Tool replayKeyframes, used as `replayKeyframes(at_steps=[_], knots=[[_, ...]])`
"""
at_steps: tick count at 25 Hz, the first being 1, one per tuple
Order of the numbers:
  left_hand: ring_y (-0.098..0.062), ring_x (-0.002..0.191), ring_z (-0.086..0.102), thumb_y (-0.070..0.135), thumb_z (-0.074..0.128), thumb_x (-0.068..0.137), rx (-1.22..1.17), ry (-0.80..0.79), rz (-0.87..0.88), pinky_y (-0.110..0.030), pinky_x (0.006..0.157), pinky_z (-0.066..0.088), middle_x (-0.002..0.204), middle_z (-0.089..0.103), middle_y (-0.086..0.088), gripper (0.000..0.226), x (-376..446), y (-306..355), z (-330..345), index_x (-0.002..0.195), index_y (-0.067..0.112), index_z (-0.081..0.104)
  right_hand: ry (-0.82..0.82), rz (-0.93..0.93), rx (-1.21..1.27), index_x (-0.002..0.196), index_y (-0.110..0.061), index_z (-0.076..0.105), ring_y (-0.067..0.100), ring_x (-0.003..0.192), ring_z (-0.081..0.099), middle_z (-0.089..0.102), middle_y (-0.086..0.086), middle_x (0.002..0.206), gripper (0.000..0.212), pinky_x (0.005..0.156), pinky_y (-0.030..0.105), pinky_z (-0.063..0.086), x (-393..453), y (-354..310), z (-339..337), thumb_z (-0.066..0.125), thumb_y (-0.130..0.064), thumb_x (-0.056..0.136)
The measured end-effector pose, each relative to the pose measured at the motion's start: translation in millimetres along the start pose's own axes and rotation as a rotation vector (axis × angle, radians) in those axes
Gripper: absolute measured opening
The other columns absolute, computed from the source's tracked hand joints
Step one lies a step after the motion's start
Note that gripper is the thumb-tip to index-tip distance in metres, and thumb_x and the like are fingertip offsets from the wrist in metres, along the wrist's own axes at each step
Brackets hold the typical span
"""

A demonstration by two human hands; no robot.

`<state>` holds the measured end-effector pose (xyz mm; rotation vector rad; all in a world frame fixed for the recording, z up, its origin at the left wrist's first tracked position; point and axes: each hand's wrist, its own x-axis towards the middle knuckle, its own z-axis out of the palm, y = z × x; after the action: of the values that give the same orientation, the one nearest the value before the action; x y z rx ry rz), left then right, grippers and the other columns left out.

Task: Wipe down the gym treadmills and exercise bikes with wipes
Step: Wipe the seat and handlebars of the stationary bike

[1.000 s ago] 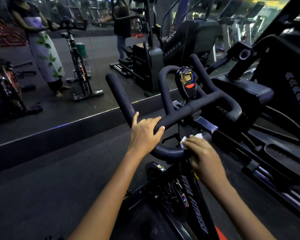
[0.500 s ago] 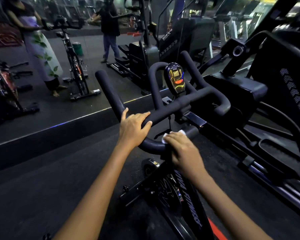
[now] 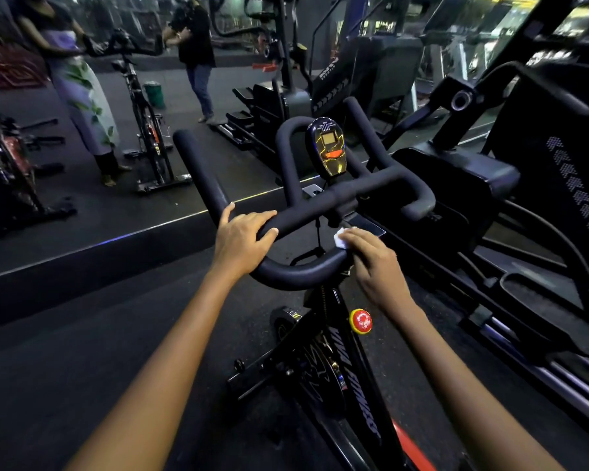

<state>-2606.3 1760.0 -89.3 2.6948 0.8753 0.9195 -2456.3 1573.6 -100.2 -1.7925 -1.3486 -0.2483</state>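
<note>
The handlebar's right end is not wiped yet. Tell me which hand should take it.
Right. The right hand already presses the white wipe on the handlebar and sits nearer that end. The left hand grips the bar, holding no wipe.

Pretty dim in here, everything's got a bluish-purple cast. Brightest light is way off at the top right. The bike's console point(image 3: 327, 147) throws orange-gold glare. Wide-angle lens bends the edges hard, and the far background goes soft and noisy.
</note>
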Motion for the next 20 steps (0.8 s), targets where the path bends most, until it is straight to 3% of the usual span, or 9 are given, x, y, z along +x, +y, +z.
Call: replayKeyframes(at_steps=[2,4,6,9,12,14,16,18,20], knots=[[-0.019,0.102,0.061,0.042,0.039,0.084,-0.004,0.005,0.001,-0.032,0.114,0.006,0.108,0.070,-0.003,0.052,-0.8,0.2,-0.1,0.126,0.018,0.061,0.213,0.193,0.176,0.114,-0.001,0.065,0.013,0.113,0.057,0.063,0.008,0.119,0.033,0.101,0.012,0.036,-8.4,-3.0,6.7,0.048,0.005,0.086],[-0.019,0.102,0.061,0.043,0.039,0.084,-0.009,0.015,-0.003,-0.032,0.114,0.006,0.107,0.070,-0.003,0.053,-0.7,0.3,-0.1,0.125,0.018,0.061,0.424,0.347,0.227,0.116,0.000,0.063,0.012,0.115,0.056,0.062,0.009,0.121,0.035,0.101,0.011,0.036,-33.5,-12.8,22.6,0.052,0.012,0.085],[-0.020,0.102,0.062,0.048,0.035,0.083,-0.007,0.024,0.002,-0.032,0.114,0.006,0.105,0.070,-0.002,0.057,-0.4,0.1,1.1,0.124,0.018,0.062,0.476,0.328,0.194,0.118,-0.001,0.063,0.015,0.120,0.054,0.058,0.011,0.127,0.041,0.103,0.015,0.036,-58.5,-25.1,42.1,0.052,0.016,0.081],[-0.022,0.099,0.063,0.053,0.028,0.079,-0.005,0.045,0.022,-0.033,0.113,0.009,0.103,0.071,-0.003,0.065,-0.5,-1.6,4.0,0.121,0.019,0.064,0.355,0.091,0.088,0.115,0.002,0.064,0.018,0.122,0.051,0.056,0.015,0.128,0.051,0.105,0.021,0.037,-76.9,-44.2,56.3,0.051,0.022,0.070],[-0.023,0.092,0.064,0.052,0.029,0.081,-0.022,0.054,0.043,-0.035,0.112,0.012,0.100,0.071,-0.003,0.063,-0.4,-3.9,4.7,0.119,0.018,0.065,0.257,-0.136,0.029,0.108,0.005,0.067,0.019,0.117,0.054,0.060,0.018,0.121,0.053,0.103,0.026,0.041,-44.2,-58.3,43.0,0.055,0.025,0.061],[-0.022,0.089,0.064,0.051,0.031,0.082,-0.037,0.056,0.052,-0.037,0.112,0.013,0.099,0.071,-0.002,0.061,-1.4,-4.7,5.5,0.119,0.016,0.065,0.271,-0.094,0.012,0.104,0.004,0.069,0.019,0.110,0.057,0.065,0.019,0.115,0.046,0.100,0.019,0.039,2.9,-58.4,34.3,0.055,0.020,0.063],[-0.022,0.084,0.064,0.047,0.034,0.083,-0.051,0.072,0.070,-0.040,0.112,0.017,0.098,0.072,-0.002,0.058,-2.4,-4.2,6.9,0.118,0.015,0.066,0.270,0.064,-0.048,0.099,-0.003,0.072,0.024,0.101,0.062,0.069,0.014,0.108,0.036,0.091,0.024,0.045,54.6,-53.5,34.0,0.056,0.012,0.071],[-0.023,0.080,0.063,0.044,0.036,0.083,-0.061,0.094,0.085,-0.042,0.111,0.021,0.095,0.073,-0.001,0.055,-2.9,-4.7,7.8,0.117,0.013,0.067,0.115,0.250,-0.161,0.093,-0.012,0.074,0.030,0.096,0.061,0.070,0.011,0.103,0.030,0.083,0.032,0.047,80.3,-57.4,49.6,0.056,0.004,0.076],[-0.023,0.078,0.063,0.042,0.037,0.083,-0.064,0.104,0.084,-0.039,0.111,0.019,0.090,0.073,-0.001,0.054,-3.5,-7.1,9.2,0.116,0.011,0.067,0.003,0.229,-0.172,0.088,-0.008,0.074,0.033,0.092,0.059,0.070,0.012,0.097,0.022,0.078,0.033,0.044,75.7,-66.5,72.5,0.058,0.003,0.077]])
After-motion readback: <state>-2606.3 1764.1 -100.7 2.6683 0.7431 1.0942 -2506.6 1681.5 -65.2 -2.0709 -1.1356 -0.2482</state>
